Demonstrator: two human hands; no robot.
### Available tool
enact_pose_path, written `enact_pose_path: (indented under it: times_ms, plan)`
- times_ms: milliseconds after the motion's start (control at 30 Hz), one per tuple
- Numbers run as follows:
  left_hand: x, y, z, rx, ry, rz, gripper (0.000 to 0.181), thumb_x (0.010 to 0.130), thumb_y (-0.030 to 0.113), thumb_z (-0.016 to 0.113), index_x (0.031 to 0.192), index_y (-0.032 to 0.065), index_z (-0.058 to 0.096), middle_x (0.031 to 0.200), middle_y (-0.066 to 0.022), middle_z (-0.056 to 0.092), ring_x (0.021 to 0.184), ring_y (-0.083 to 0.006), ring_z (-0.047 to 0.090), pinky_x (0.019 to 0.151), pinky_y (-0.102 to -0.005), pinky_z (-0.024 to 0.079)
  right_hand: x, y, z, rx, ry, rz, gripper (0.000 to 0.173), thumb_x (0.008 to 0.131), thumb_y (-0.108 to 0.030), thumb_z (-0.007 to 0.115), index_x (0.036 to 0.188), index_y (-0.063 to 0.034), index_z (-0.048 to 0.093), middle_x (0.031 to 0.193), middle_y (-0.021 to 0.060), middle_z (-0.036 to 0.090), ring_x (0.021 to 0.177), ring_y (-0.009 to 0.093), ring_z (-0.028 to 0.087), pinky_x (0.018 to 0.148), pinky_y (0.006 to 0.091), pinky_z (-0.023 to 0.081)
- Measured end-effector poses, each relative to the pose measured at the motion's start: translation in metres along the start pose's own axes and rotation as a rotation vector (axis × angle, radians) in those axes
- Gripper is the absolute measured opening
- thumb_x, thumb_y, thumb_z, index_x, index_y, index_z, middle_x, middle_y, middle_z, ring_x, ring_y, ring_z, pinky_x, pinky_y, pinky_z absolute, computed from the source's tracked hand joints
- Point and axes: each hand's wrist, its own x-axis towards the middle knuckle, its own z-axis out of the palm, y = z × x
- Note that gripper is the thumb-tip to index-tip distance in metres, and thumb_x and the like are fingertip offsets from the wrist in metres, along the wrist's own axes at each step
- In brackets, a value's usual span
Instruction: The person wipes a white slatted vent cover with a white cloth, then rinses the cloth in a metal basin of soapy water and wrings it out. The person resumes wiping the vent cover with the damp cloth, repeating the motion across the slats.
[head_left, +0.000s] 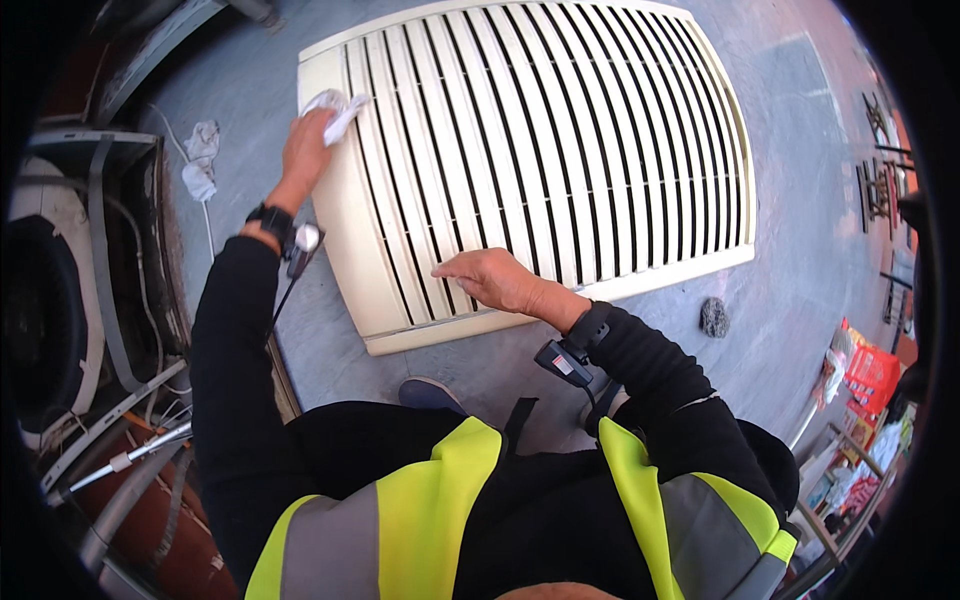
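A cream slatted grille panel (525, 150), seemingly an appliance's front cover, lies on the grey floor before me. My left hand (306, 150) holds a crumpled white cloth (339, 116) against the panel's plain left border, near its upper corner. Over the near edge of the slats is my right hand (491, 281), fingers extended together and pointing left, with nothing in it; whether it touches the slats I cannot tell. Dark gaps run between the slats.
An opened metal-framed machine (97, 300) with a round dark opening stands at left. Beside it a white rag (201, 161) hangs on a thin cable or rod. A dark scouring pad (714, 317) lies right of the panel. Far right are a red bag (874, 375) and a cluttered rack (855, 480).
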Motion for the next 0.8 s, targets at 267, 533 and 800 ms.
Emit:
enact_pose_path:
  times_ms: [267, 533, 800]
  plan:
    - [-0.175, 0.072, -0.019, -0.161, -0.200, 0.179, 0.049, 0.066, -0.004, 0.065, 0.113, 0.0087, 0.057, 0.118, -0.0144, 0.055, 0.113, -0.0368, 0.047, 0.094, -0.0413, 0.040, 0.000, 0.011, 0.019, 0.065, -0.015, -0.083, 0.031, 0.081, -0.005, 0.055, 0.109, -0.0099, 0.065, 0.102, 0.0149, 0.066, 0.090, 0.035, 0.062, 0.080, 0.0406, 0.050]
    - [-0.230, 0.143, -0.055, -1.019, -0.860, -0.645, 0.054, 0.076, -0.008, 0.058, 0.125, 0.0098, 0.047, 0.115, -0.0046, 0.057, 0.110, -0.0195, 0.054, 0.092, -0.0327, 0.045, 0.018, -0.026, 0.019, 0.019, 0.158, -0.454, 0.045, 0.075, -0.014, 0.067, 0.119, -0.0161, 0.060, 0.127, 0.0166, 0.053, 0.113, 0.036, 0.053, 0.093, 0.0428, 0.044]
    - [-0.134, 0.173, -0.065, -1.819, -0.732, -0.726, 0.062, 0.084, 0.006, 0.058, 0.138, 0.0093, 0.029, 0.125, -0.0088, 0.051, 0.116, -0.0216, 0.052, 0.094, -0.0411, 0.047, 0.024, -0.027, 0.003, -0.019, 0.287, -0.386, 0.066, 0.066, -0.009, 0.072, 0.127, -0.0176, 0.051, 0.133, 0.0190, 0.046, 0.123, 0.037, 0.044, 0.100, 0.0413, 0.038]
